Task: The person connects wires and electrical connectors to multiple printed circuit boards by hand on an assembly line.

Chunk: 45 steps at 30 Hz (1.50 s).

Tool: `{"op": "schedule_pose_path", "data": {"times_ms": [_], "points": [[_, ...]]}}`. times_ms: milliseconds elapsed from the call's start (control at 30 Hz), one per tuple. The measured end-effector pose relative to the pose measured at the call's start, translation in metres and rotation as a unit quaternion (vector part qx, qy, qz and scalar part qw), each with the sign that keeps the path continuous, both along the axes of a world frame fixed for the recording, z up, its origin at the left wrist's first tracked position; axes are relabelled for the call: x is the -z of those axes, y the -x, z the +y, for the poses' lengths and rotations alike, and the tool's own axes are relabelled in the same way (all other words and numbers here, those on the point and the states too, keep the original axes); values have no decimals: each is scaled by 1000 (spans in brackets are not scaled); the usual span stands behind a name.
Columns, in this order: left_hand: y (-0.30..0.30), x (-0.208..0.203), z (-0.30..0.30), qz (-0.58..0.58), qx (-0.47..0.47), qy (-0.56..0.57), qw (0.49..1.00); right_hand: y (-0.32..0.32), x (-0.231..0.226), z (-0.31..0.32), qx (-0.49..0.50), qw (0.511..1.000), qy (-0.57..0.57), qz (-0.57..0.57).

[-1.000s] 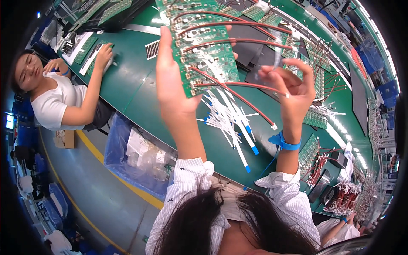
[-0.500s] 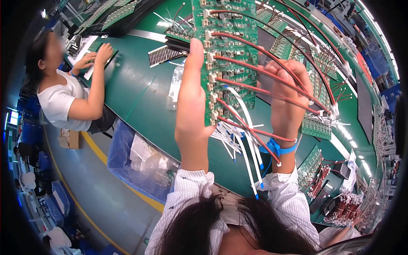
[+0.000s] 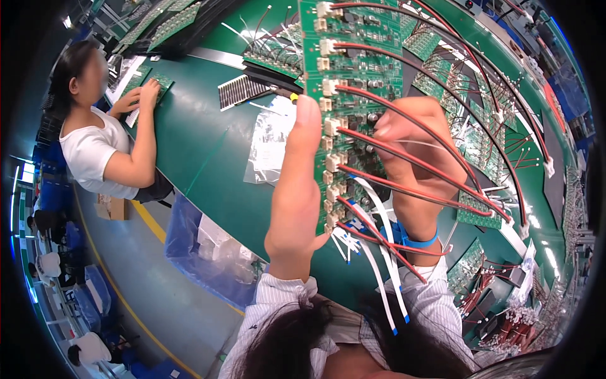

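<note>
My left hand (image 3: 295, 189) grips the left edge of a long green circuit board panel (image 3: 361, 69), thumb on the front. The panel stands tilted up before me, with a column of cream connectors (image 3: 331, 126) along that edge. Several red-and-black wire pairs (image 3: 416, 156) run from these connectors to the right, their far ends hanging free. Two white flat ribbon cables with blue tips (image 3: 383, 271) dangle from the board's lower part. My right hand (image 3: 424, 151) is closed, its fingertips pinched against the board's right side behind the wires; what they hold is hidden. A blue wrist strap (image 3: 413, 237) circles that wrist.
More wired boards (image 3: 486, 139) lie along the right of the green table (image 3: 208, 151). Loose ribbon cables (image 3: 346, 243) and a clear plastic bag (image 3: 262, 148) rest nearby. On the left, a co-worker (image 3: 104, 139) handles another board. A blue-lined bin (image 3: 205, 237) stands below the table edge.
The board and my left hand have shifted slightly right and down, and the board appears closer. My right hand's fingers have moved up against the board's face, bent inward.
</note>
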<state>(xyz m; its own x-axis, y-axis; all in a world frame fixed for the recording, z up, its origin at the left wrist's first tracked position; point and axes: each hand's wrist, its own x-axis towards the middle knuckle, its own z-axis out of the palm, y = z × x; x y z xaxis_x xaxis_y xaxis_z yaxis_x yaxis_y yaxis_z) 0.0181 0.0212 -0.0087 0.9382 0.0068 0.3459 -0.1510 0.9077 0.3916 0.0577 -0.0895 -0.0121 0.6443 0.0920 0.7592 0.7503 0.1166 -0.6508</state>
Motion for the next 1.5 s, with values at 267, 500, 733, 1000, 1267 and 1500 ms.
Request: {"op": "schedule_pose_path", "data": {"times_ms": [267, 500, 733, 1000, 1267, 1500], "points": [[-15, 4, -2, -4, -8, -41, 999, -17, 7, -3, -2, 998, 55, -11], [-16, -3, -8, 125, -12, -32, 992, -21, 8, 1, -10, 999, 40, -30], [-15, -5, -5, 112, -30, -70, 991, -20, 10, 2, -6, 999, 44, -15], [-15, -10, -4, 146, -25, -74, 986, -20, 10, 3, 10, 998, 59, -23], [-17, -3, -1, 63, -18, -44, 997, -25, 12, 2, 42, 987, 89, -130], [-18, 0, -2, 49, -2, 77, 996, -23, 11, 3, 30, 993, 71, -86]]}}
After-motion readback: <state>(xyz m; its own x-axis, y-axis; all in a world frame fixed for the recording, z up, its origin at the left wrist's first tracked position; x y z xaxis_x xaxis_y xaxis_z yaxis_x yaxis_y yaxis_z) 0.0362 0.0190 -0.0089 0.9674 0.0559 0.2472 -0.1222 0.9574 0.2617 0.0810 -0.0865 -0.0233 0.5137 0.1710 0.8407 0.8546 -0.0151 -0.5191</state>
